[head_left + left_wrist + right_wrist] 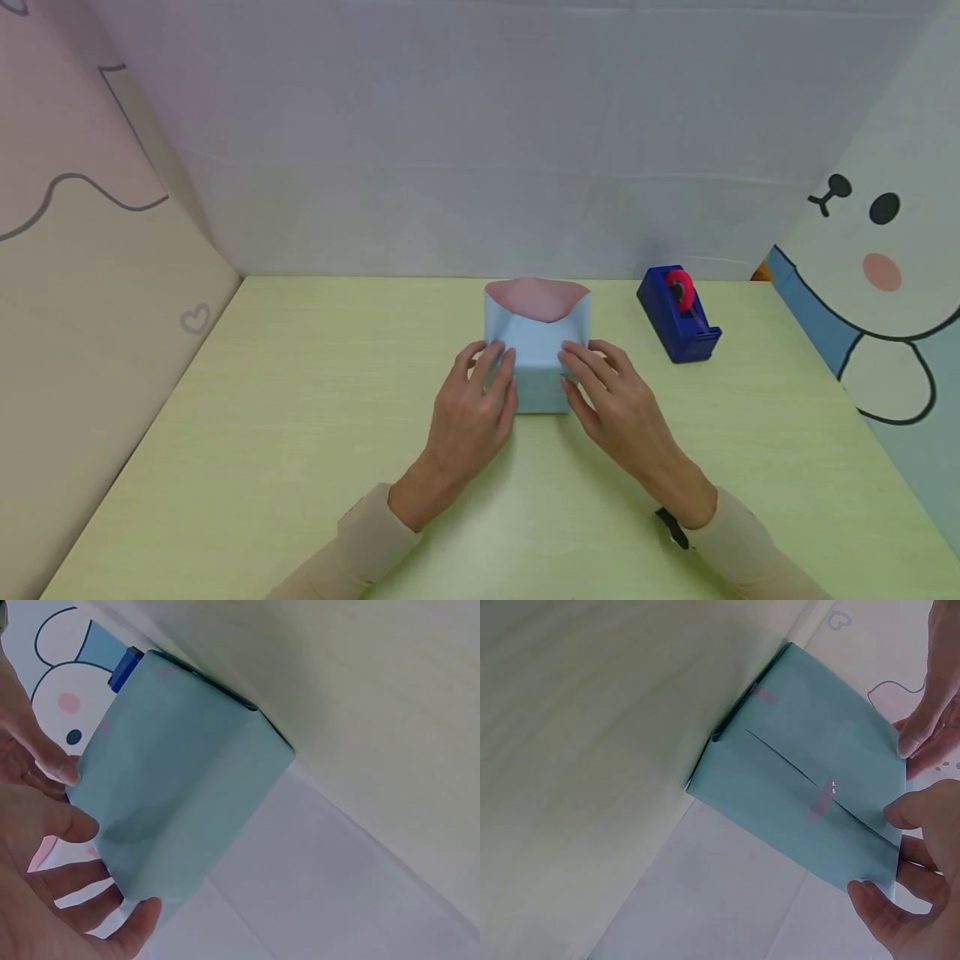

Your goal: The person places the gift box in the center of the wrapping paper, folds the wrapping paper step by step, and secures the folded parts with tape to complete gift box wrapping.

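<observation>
A light blue paper package [542,388] stands at the middle of the table, its upper end gaping on a pink inside; whether anything lies within is hidden. My left hand [472,417] holds its left side, fingertips on the upper face and thumb at the near face. On the opposite side my right hand [618,408] grips it in a similar way. From the right wrist, a long seam in the paper [810,769] shows, with a shiny strip of tape [823,799] across it. Another small tape strip [764,694] sits near the folded end.
A dark blue tape dispenser [678,321] with a red roll core stands behind and right of the package. The pale wooden table [337,375] meets a white cloth wall [465,167] at the back. Printed cartoon panels [892,292] flank both sides.
</observation>
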{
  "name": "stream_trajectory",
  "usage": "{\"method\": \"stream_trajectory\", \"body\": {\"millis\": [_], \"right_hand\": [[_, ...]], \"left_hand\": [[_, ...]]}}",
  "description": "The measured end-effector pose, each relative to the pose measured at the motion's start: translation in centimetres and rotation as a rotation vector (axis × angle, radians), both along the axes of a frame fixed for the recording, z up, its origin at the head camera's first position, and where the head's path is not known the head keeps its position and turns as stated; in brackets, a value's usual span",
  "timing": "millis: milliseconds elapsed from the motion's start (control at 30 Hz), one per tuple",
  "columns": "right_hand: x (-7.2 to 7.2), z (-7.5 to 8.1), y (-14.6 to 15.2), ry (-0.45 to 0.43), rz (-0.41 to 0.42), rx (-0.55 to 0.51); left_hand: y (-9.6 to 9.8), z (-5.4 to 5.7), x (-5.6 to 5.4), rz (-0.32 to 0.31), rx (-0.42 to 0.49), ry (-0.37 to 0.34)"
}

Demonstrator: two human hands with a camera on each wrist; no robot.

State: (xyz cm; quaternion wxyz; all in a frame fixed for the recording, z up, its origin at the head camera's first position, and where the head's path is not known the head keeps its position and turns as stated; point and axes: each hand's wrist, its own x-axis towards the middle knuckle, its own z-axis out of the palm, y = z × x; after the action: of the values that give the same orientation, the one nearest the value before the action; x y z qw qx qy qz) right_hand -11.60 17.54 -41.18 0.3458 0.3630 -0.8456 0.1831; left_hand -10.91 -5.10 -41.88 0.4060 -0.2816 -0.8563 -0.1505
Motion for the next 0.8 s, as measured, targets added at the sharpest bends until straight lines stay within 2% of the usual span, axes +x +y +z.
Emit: {"method": "stream_trajectory", "body": {"millis": [200,300,567,800], "right_hand": [[0.05,0.23,-0.25,0.005,-0.008,0.037],[0.01,0.28,-0.39,0.027,-0.006,0.053],[-0.01,0.19,-0.49,0.025,-0.016,0.073],[0.0,0.15,-0.57,0.014,-0.028,0.101]], "left_hand": [[0.51,0.04,0.45,0.097,-0.125,0.005],[0.72,-0.02,0.62,0.122,-0.162,0.0],[0.99,-0.3,0.66,0.114,-0.138,-0.053],[0.97,-0.43,0.7,0.134,-0.164,-0.116]]}}
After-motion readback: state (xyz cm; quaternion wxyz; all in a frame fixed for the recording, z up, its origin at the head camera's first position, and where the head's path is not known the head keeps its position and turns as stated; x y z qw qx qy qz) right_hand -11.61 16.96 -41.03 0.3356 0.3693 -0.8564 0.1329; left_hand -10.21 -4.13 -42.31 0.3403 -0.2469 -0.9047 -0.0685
